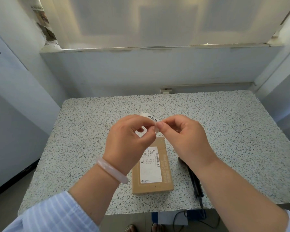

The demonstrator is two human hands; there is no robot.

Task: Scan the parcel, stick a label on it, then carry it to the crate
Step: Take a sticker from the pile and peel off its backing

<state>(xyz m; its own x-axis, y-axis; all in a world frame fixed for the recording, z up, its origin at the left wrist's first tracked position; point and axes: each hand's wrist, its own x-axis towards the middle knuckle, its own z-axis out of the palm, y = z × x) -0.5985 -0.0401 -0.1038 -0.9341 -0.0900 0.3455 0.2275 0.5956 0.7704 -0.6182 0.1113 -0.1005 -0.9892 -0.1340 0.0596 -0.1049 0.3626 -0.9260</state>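
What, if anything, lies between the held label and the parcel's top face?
Nothing visible does. Both hands, left hand and right hand, pinch the label in the air just beyond the parcel, whose top carries only its shipping label.

We see table top: white-grey, black-speckled. Parcel: brown cardboard, faint gold print down side; its shipping slip: white, black barcodes and text. Label in our fingers: white, black characters. Bangle on our left wrist: pale milky pink. Sleeve: light blue, thin white stripes. Scanner: black.
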